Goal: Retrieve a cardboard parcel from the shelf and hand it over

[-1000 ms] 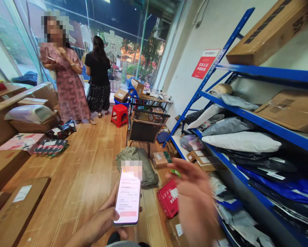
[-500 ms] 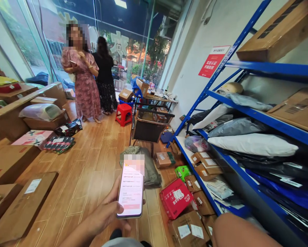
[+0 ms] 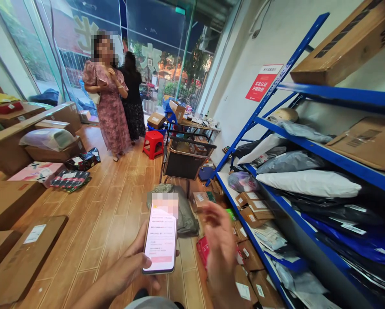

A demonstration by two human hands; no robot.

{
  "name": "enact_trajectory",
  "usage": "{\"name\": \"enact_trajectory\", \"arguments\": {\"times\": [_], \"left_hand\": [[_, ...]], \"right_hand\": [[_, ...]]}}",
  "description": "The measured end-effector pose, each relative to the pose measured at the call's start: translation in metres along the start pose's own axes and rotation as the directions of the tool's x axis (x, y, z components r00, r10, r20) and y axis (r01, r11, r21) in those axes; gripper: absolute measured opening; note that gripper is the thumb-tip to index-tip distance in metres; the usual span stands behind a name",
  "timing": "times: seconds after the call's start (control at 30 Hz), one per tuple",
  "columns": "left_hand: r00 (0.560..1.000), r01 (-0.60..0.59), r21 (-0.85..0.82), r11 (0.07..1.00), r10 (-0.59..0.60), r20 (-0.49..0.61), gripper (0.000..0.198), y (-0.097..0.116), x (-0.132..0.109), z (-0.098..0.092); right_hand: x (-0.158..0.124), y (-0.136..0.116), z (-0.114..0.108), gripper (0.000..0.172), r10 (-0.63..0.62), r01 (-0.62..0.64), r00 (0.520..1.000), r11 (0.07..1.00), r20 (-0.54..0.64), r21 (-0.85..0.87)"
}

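Note:
My left hand (image 3: pixel 128 268) holds a smartphone (image 3: pixel 160 240) upright at the bottom centre, its lit screen with a pink and white page facing me. My right hand (image 3: pixel 221 246) is raised just right of the phone, blurred, fingers apart and holding nothing. Behind it on the wooden floor lie a red parcel (image 3: pixel 203 249) and small cardboard boxes (image 3: pixel 250 253). A grey-green bag (image 3: pixel 182 208) lies on the floor beyond the phone.
A blue metal shelf rack (image 3: pixel 324 156) at right carries soft mail bags and cardboard boxes. Cartons (image 3: pixel 22 257) are stacked along the left. Two people (image 3: pixel 110 107) stand by the glass front. A red stool (image 3: pixel 153 143), a dark chair (image 3: pixel 186 161) and a cluttered table stand mid-room.
My right hand, lowered out of view half a second ago, has come back up beside the phone. The person in the floral dress has stepped a little nearer.

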State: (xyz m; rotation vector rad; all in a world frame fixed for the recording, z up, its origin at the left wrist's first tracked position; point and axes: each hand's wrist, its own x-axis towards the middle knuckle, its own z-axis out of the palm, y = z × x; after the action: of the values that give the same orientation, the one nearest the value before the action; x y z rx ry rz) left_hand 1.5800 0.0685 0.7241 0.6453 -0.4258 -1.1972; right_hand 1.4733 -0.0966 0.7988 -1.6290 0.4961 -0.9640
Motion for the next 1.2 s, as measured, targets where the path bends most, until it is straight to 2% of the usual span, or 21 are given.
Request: {"name": "enact_trajectory", "arguments": {"times": [0.1,0.17,0.33,0.5,0.6,0.77,0.93,1.2], "left_hand": [[1.000,0.012,0.002,1.000,-0.012,-0.010,0.108,-0.001,-0.002,0.002],[0.999,0.020,0.014,1.000,-0.020,-0.028,0.108,-0.002,-0.003,0.002],[0.998,0.021,0.053,0.998,-0.018,-0.060,0.107,-0.007,-0.003,-0.001],[0.994,0.048,0.094,0.994,-0.038,-0.099,0.112,-0.008,-0.004,0.001],[0.990,0.082,0.126,0.989,-0.066,-0.126,0.112,-0.005,-0.005,0.006],[0.984,0.099,0.131,0.986,-0.077,-0.161,0.114,-0.009,-0.006,0.002],[0.980,0.103,0.143,0.984,-0.076,-0.185,0.110,-0.015,-0.004,-0.004],[0.977,0.144,0.146,0.979,-0.117,-0.180,0.111,0.001,-0.012,0.016]], "right_hand": [[-0.008,0.011,0.019,0.040,0.147,-0.152,0.962,0.988,0.228,0.004],[-0.015,0.021,0.030,0.036,0.232,-0.247,0.921,0.969,0.314,0.008],[-0.031,0.035,0.041,0.033,0.320,-0.331,0.919,0.944,0.230,0.007],[-0.033,0.024,0.046,0.043,0.404,-0.447,0.886,0.876,0.228,0.184],[-0.034,0.020,0.048,0.046,0.459,-0.493,0.869,0.832,0.186,0.254],[-0.039,0.035,0.049,0.040,0.441,-0.490,0.869,0.829,0.224,0.270],[-0.044,0.048,0.049,0.041,0.426,-0.467,0.879,0.861,0.216,0.201],[-0.047,0.036,0.053,0.048,0.449,-0.501,0.864,0.810,0.227,0.306]]}}
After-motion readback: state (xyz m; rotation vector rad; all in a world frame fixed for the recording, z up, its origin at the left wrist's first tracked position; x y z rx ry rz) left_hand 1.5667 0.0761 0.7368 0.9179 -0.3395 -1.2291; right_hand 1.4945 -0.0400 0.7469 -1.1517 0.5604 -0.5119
